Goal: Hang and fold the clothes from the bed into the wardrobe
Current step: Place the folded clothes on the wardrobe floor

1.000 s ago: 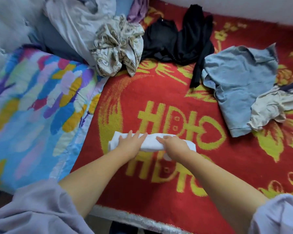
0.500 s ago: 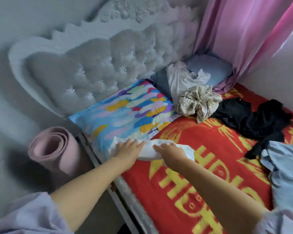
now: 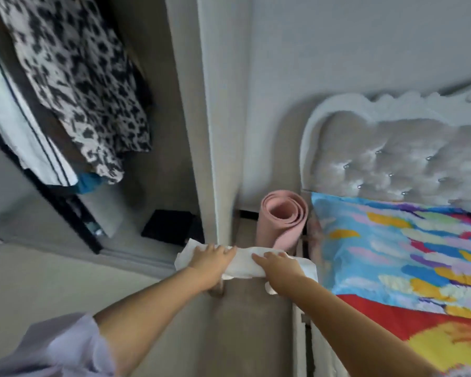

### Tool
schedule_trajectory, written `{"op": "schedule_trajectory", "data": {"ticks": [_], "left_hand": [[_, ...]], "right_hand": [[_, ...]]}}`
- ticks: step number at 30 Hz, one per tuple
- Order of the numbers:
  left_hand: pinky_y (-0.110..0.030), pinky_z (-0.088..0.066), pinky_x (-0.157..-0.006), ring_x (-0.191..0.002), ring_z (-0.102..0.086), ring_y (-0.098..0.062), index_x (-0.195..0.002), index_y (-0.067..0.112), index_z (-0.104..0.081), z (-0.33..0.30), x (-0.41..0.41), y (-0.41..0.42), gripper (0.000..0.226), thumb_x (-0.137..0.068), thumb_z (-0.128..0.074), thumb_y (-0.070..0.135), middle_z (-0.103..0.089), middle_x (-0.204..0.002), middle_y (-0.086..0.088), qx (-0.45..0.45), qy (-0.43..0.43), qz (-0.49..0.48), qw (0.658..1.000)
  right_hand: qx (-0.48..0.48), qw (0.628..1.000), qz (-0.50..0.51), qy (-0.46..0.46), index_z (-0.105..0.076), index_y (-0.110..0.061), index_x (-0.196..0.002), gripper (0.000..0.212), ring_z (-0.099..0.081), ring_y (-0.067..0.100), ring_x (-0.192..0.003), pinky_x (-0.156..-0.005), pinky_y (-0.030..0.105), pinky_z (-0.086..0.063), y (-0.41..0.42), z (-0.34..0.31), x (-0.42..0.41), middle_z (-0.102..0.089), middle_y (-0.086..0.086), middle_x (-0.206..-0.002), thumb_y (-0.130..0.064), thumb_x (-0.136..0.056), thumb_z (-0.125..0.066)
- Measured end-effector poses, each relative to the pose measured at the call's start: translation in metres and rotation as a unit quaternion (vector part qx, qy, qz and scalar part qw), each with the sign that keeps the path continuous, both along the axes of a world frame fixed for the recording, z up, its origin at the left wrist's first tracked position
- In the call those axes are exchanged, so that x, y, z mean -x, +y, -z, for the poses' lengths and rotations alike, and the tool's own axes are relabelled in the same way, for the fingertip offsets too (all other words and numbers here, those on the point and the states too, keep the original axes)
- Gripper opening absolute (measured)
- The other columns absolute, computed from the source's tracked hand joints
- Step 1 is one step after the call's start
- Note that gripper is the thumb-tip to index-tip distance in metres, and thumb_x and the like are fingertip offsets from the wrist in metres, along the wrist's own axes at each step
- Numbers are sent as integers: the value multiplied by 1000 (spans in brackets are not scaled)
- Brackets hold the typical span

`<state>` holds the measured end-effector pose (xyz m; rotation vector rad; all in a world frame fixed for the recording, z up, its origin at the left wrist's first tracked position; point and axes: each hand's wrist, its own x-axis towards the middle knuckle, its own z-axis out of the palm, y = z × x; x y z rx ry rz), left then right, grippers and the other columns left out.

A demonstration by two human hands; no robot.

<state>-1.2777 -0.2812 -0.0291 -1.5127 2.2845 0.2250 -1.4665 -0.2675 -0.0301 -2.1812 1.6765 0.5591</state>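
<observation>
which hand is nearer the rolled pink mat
Right. The right hand grips the folded white garment just below the rolled pink mat; the left hand holds the garment's other end, farther left by the wardrobe's edge.

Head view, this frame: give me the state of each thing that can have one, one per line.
White garment: folded into a long strip, off the bed, carried in both hands.
Left hand: grips the garment's left part.
Right hand: grips its right part.
Wardrobe: open, interior visible.
Spotted garment: hanging inside.
White striped garment: hanging beside it.
Pink mat: rolled up, standing between wardrobe and bed.
Pillow: lying against the headboard.
</observation>
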Motion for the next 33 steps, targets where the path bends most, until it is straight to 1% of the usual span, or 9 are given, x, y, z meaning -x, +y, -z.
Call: {"op": "schedule_trajectory", "data": {"ticks": [2,4,8,13,21,26,30,31,33], "left_hand": [[-43,-38,-96,-128,-40,-32,-150,22,-19,8,-55,1,71,-90,-56,16,-37,-144,-9,-6,-12,-39,999],[-46,-36,-99,-130,-38,-32,-151,23,-16,16,-112,3,74,-90,-54,10,-34,-146,-9,-18,-28,-68,997],[-49,-35,-101,-132,-35,-31,-151,24,-15,25,-230,-4,73,-90,-51,5,-36,-146,-9,-43,-44,-106,992],[-51,-33,-105,-136,-31,-33,-153,25,-6,30,-338,-30,79,-90,-50,3,-32,-149,-10,-59,-72,-108,990],[-55,-33,-105,-134,-34,-34,-152,25,-10,65,-377,-138,83,-86,-52,-2,-34,-146,-11,-86,-57,-66,992],[-59,-35,-102,-129,-40,-36,-152,25,-10,115,-383,-235,81,-87,-53,2,-39,-141,-12,-116,-66,-32,991],[-49,-44,-90,-118,-51,-34,-148,23,-27,163,-390,-323,69,-88,-56,6,-50,-131,-11,-107,-57,-4,993],[-46,-49,-83,-107,-59,-33,-142,23,-38,178,-392,-346,66,-83,-63,8,-58,-122,-10,-81,-46,3,996],[-42,-55,-58,-70,-67,-27,-116,25,-65,211,-396,-389,70,-50,-88,13,-69,-86,-6,-41,-45,22,998]], "right_hand": [[-14,999,-37,-1,-10,-36,-152,89,-33,34,-133,-104,44,-39,-11,5,-56,-32,4,-148,-12,-85,-62],[-27,997,-66,-7,-11,-37,-151,88,-36,34,-131,-103,44,-41,-19,9,-114,-35,4,-145,-12,-84,-62],[-34,993,-105,-32,-16,-37,-150,76,-41,32,-129,-103,43,-41,-36,25,-232,-40,5,-143,-13,-89,-54],[-51,991,-121,-39,-16,-38,-150,87,-42,33,-128,-100,44,-44,-63,32,-338,-41,6,-141,-17,-83,-68],[-67,992,-76,-78,-16,-40,-150,77,-44,29,-130,-102,40,-43,-157,76,-374,-38,3,-146,-2,-90,-44],[-83,991,-59,-85,-13,-42,-151,80,-41,29,-132,-101,40,-45,-245,137,-380,-34,4,-150,2,-91,-43],[-83,991,-51,-88,-17,-33,-152,72,-37,32,-135,-110,41,-34,-329,192,-388,-28,11,-154,1,-94,-41],[-83,991,-53,-87,-19,-30,-152,69,-37,32,-136,-111,41,-32,-351,206,-391,-29,12,-154,-1,-94,-41],[-69,993,-36,-91,-20,-29,-152,68,-38,31,-135,-110,40,-34,-393,235,-397,-32,11,-152,-8,-94,-47]]}}
